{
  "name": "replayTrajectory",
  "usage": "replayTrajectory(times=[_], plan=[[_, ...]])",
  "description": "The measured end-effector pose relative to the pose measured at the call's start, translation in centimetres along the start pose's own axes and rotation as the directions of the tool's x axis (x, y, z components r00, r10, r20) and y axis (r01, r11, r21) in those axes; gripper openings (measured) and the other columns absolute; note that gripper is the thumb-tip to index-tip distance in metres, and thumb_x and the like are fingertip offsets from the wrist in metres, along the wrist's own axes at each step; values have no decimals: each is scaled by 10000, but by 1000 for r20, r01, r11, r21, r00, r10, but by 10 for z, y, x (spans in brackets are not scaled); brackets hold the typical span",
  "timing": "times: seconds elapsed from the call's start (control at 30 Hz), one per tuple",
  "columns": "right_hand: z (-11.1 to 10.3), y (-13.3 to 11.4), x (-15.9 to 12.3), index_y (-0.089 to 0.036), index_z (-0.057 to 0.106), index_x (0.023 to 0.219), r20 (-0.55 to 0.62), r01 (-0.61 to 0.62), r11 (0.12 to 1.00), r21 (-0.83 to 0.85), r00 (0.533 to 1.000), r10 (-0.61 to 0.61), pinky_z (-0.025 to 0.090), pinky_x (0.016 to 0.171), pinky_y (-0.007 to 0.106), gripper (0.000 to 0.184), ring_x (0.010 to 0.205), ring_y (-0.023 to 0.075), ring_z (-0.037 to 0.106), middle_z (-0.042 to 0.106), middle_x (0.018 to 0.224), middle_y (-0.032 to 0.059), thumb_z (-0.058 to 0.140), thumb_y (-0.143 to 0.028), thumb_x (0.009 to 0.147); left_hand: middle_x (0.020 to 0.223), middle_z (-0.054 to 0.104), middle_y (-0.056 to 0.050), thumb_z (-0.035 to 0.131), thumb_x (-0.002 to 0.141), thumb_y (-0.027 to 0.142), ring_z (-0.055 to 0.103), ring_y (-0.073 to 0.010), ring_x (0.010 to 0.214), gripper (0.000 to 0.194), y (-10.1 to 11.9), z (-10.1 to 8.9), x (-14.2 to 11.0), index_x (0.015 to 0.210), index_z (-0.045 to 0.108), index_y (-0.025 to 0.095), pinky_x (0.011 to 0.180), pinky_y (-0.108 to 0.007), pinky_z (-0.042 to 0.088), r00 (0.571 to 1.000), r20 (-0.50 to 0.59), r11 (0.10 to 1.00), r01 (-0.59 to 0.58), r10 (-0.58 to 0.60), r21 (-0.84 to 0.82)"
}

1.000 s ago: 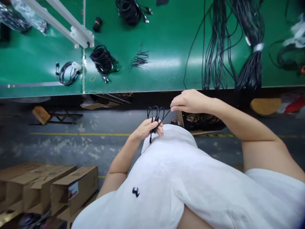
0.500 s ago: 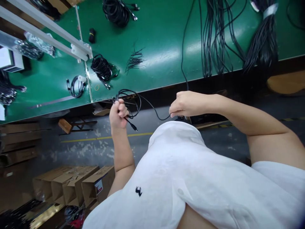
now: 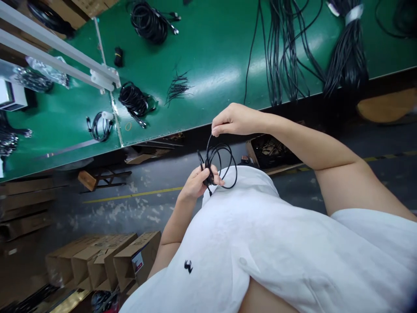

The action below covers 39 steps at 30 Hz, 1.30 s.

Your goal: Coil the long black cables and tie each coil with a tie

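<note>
My left hand [image 3: 198, 180] is closed round a loosely coiled black cable [image 3: 235, 167], held in front of my shirt. Several loops stand out from the fingers, and a plug end hangs just below them. Up and to the right, my right hand [image 3: 230, 121] pinches a strand of this same cable, which runs down into the coil. Its fingertips are just off the table's front edge. On the green table [image 3: 208, 56] beyond lie a pile of short black ties [image 3: 178, 88] and a coiled cable bundle [image 3: 133, 99].
Long loose black cables [image 3: 288, 56] hang toward the table edge, beside a tied cable bunch [image 3: 348, 56]. Another cable coil [image 3: 150, 24] lies farther back. White posts [image 3: 65, 52] cross the left side. Cardboard boxes [image 3: 107, 261] and a wooden stool [image 3: 87, 180] stand on the floor.
My left hand has moved right and toward my body with the coil. My right hand has shifted left and up, closer to it, and the cable's loops are gathered nearer together.
</note>
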State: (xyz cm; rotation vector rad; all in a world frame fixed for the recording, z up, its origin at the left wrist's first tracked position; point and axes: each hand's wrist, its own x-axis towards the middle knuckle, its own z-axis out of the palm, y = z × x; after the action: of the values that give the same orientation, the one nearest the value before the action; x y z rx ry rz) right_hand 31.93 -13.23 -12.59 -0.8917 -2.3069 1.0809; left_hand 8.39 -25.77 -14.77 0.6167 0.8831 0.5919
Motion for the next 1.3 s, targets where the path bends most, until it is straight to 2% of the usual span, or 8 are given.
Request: replayTrajectory(times=[0.2, 0.4, 0.6, 0.77, 0.9, 1.1, 1.17, 1.3], plan=[[0, 75, -19, -186, 743, 902, 15, -141, 987, 75, 990, 140, 400, 752, 271, 367, 741, 125, 581, 699, 822, 2, 504, -464, 913, 502, 418, 69, 712, 812, 334, 388, -35, 384, 223, -6, -8, 0, 784, 634, 127, 401, -153, 373, 996, -84, 978, 17, -35, -208], [41, 168, -110, -185, 746, 865, -50, -327, 901, -286, 944, 327, 450, 789, 319, 430, 835, 193, 642, 737, 908, 80, 368, -369, 958, 489, 357, 89, 477, 973, 220, 254, -3, 332, 210, 11, -36, -13, 959, 669, 134, 330, -95, 211, 903, -405, 836, -330, 144, -438], [82, 117, -137, -203, 697, 1126, 52, -202, 939, -277, 973, 225, 502, 860, 324, 412, 1002, 211, 674, 728, 1106, 65, 352, -380, 987, 719, 612, -9, 574, 863, 83, 567, -33, 525, 209, 7, -45, -3, 1056, 650, 60, 476, -112, 439, 920, -388, 901, -125, -51, -415], [47, 98, -111, -213, 706, 1076, -221, -357, 925, -128, 920, 324, 511, 901, 348, 364, 1006, 229, 679, 732, 1077, 54, 418, -402, 959, 601, 499, 26, 517, 909, 103, 477, -23, 447, 137, 2, -46, 0, 891, 649, 71, 422, -109, 381, 915, -390, 891, -88, -105, -445], [39, 123, -115, -222, 708, 1071, -321, -408, 897, -170, 884, 341, 509, 913, 376, 362, 1027, 244, 667, 723, 1090, 67, 418, -404, 952, 575, 412, 59, 397, 997, 157, 349, 4, 382, 258, 5, -48, -7, 972, 649, 112, 362, -79, 264, 917, -397, 809, -259, 35, -527], [79, 144, -139, -198, 711, 1025, 28, -243, 941, -234, 966, 257, 525, 806, 340, 391, 910, 211, 671, 727, 986, 88, 342, -311, 959, 615, 545, 101, 436, 1011, 235, 325, 29, 341, 362, 26, -66, -27, 1359, 507, 303, 362, -53, 258, 686, -571, 593, -708, 451, -383], [84, 119, -137, -185, 712, 990, 93, -125, 943, -309, 983, 161, 499, 744, 329, 401, 822, 202, 655, 718, 900, 95, 323, -283, 977, 624, 592, 102, 480, 986, 215, 341, 28, 330, 419, 28, -70, -28, 1397, 472, 300, 359, -66, 269, 718, -530, 667, -666, 452, -334], [78, 31, -107, -177, 694, 993, 272, 295, 924, -245, 935, -226, 416, 710, 293, 370, 754, 170, 588, 671, 806, 74, 351, -315, 1011, 877, 742, -38, 700, 829, 228, 656, -74, 617, 538, 10, -57, -9, 1335, 524, 180, 549, -146, 482, 891, -387, 944, -304, 236, -126]])
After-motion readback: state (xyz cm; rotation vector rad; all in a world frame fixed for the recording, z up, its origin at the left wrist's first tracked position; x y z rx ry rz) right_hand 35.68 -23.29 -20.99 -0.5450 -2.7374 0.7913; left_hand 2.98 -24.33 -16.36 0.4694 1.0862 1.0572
